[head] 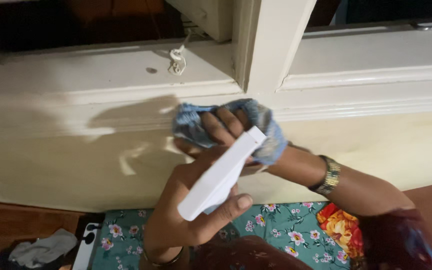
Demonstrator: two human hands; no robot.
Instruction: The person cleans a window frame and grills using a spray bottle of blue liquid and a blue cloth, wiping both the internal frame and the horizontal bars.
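Head view shows the left hand [186,210] wrapped around a white spray bottle head [221,175], thumb pressed along its underside and fingers closed behind it. That sprayer is a smooth, plain white plastic wedge, its square nozzle end pointing toward one o'clock. Just past the nozzle, the right hand [226,127] bunches a blue cloth [268,135], fingers curled shut over it; the cloth is crumpled, soft and faded blue, pressed against the cream window frame [126,100]. At four o'clock from the cloth, a beaded metallic bracelet [330,175] circles the right wrist. At eleven o'clock, a white cord loop [177,60] lies on the sill. Below, at six o'clock, spreads a teal floral fabric [281,225].
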